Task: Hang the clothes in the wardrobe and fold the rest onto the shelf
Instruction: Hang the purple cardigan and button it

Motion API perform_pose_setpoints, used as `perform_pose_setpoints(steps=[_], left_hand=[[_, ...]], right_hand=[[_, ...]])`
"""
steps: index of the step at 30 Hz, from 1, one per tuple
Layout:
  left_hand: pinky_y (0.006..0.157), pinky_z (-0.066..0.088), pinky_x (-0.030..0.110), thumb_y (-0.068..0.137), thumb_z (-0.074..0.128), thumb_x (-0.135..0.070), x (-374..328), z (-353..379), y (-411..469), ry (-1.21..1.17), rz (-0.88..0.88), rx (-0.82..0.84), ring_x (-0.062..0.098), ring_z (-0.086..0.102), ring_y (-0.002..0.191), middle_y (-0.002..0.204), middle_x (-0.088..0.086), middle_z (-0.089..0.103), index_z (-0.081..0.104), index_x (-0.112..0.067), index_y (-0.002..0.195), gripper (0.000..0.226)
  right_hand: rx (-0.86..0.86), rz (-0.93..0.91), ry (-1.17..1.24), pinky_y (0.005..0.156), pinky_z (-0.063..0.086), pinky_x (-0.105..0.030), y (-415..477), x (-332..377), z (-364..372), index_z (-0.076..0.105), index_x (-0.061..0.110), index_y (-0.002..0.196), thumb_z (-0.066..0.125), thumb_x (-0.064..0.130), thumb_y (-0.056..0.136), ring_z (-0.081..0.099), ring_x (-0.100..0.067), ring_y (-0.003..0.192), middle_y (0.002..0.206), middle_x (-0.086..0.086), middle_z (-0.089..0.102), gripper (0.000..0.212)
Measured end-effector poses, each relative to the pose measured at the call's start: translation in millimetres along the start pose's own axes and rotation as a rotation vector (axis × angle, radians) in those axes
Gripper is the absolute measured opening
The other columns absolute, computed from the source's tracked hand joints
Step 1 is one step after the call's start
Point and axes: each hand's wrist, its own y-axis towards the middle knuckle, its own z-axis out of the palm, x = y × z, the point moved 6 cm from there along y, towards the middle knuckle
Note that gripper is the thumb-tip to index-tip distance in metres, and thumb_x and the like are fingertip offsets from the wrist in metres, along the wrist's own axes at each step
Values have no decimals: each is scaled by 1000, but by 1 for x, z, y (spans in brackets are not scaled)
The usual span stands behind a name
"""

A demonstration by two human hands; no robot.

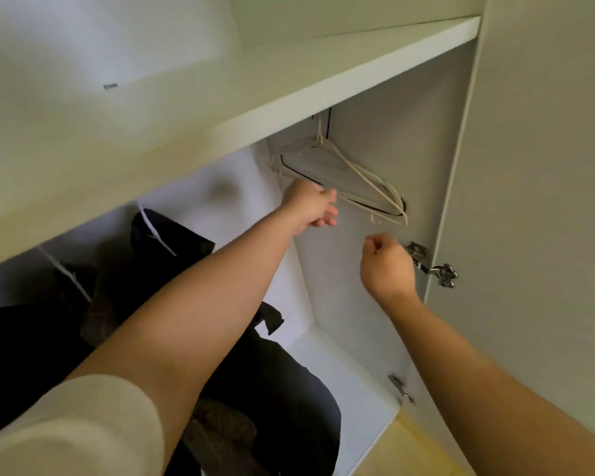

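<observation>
Head view, looking forward and down into an open wardrobe [375,139] with pale walls. A white shelf [241,97] runs across the upper part of the picture, from lower left up to upper right.

Just under the shelf, against the right inner wall, hangs a small bunch of bare clothes hangers [364,178]. Most are cream and one has a black outline. They hang close together and carry no garments.

The left hand [311,204] is stretched out with a bare forearm, reaching up to the lower edge of the hangers. Its thumb side meets the bottom bar of the bunch and its fingertips [330,214] point right, just below that bar. The picture is blurred here, so I cannot tell whether this hand is gripping a hanger or only touching it. A cream sleeve [66,427] covers the upper arm at the lower left corner.

The right hand [387,266] is lower and to the right, apart from the hangers. It is curled into a loose fist with nothing visible inside it.

Dark clothes [282,389] hang in the left half of the wardrobe, partly behind the left arm, some on white hangers.

A metal door hinge [433,266] sits just right of the right hand, on the open wardrobe door [536,201]. A second hinge [401,389] is lower down, near the white wardrobe floor [351,369].
</observation>
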Motion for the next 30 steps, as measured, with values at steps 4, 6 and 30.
perform_pose_setpoints(steps=[4, 6, 30], left_hand=[[39, 49, 20, 103, 52, -19, -11, 42, 40, -199, -28, 0, 13, 64, 42, 97, 21, 62, 50, 6, 127, 34], [44, 55, 24, 104, 50, -21, -18, 58, 53, -302, -59, -11, 21, 66, 55, 103, 22, 59, 48, -1, 124, 29], [41, 42, 20, 102, 51, -28, -32, 47, -12, -242, 238, -181, 13, 59, 39, 58, 4, 62, 59, -8, 78, 32]], right_hand=[[22, 91, -41, 94, 42, -37, 23, -22, -32, 51, 6, 137, 39, 19, 103, 52, -40, 122, 132, -21, 59, 39], [53, 104, -42, 99, 41, -37, 34, -25, -40, 45, 6, 144, 38, 19, 104, 49, -39, 127, 139, -21, 55, 43], [-154, -40, 3, 89, 47, -31, 6, -20, -71, 58, 15, 135, 49, 17, 98, 61, -28, 109, 115, -11, 69, 38]])
